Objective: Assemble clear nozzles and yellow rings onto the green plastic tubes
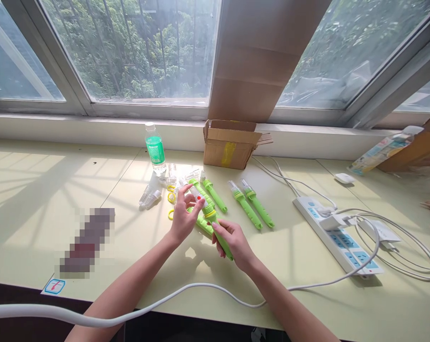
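Observation:
My right hand [232, 240] is wrapped round the green handle of a pen-shaped green tool [215, 224] held just above the table. My left hand [184, 216] pinches the clear tip end of that same tool, fingers curled on it. Directly under the hands lies another green tool [202, 222]. Beyond them several more green tools lie in a row, one pair [252, 203] to the right. Clear caps [148, 197] and yellow rings [171, 194] lie left of the hands.
A green-labelled water bottle [155, 151] and an open cardboard box [229, 142] stand by the window sill. A white power strip [338, 235] with plugs and cables lies on the right. A white cable [186, 289] crosses the near table edge. A blurred dark patch [88, 240] lies at left.

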`<state>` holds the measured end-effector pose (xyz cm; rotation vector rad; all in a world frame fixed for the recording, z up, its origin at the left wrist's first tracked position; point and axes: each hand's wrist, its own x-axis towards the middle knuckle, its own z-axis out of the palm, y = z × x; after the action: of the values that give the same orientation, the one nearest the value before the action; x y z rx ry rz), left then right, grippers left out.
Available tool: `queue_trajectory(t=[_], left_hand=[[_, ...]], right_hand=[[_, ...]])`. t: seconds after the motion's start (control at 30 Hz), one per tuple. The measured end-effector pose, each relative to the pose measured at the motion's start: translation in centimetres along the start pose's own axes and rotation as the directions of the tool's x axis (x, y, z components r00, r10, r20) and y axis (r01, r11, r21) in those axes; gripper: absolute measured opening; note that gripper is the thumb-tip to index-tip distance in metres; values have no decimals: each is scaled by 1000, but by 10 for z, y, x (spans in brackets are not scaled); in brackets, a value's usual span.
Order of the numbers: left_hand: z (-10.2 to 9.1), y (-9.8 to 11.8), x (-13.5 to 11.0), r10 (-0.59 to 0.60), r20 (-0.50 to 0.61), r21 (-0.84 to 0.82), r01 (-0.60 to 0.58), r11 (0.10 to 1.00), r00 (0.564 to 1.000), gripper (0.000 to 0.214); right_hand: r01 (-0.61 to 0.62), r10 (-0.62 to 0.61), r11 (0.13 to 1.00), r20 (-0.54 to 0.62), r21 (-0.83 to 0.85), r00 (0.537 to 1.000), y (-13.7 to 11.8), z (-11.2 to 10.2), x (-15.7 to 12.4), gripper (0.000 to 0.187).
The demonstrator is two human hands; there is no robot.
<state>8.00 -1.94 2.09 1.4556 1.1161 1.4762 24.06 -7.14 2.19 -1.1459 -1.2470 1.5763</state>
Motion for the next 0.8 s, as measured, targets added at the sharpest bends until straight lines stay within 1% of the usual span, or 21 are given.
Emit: queue_trajectory(t=[0.13,0.37,0.5,0.63,0.8], left_hand=[[0,0,0,-14,3,28,14,1000,1000,50],[0,1,0,-38,14,1,38,999,999,50],[1,2,-1,-67,19,-45,68,997,998,50],[1,3,-2,-63,16,-106,64,992,998,51],[1,3,-1,-77,36,-120,81,989,996,52]], right_hand=[[20,-20,999,-11,-33,1000,2,1,1,34],[40,-41,997,-24,-70,999,5,1,0,38],[44,-48,994,-33,-96,998,4,1,0,38],[48,-51,992,-26,-115,998,2,2,-1,37],[28,-32,992,-34,-126,999,1,2,-1,37]])
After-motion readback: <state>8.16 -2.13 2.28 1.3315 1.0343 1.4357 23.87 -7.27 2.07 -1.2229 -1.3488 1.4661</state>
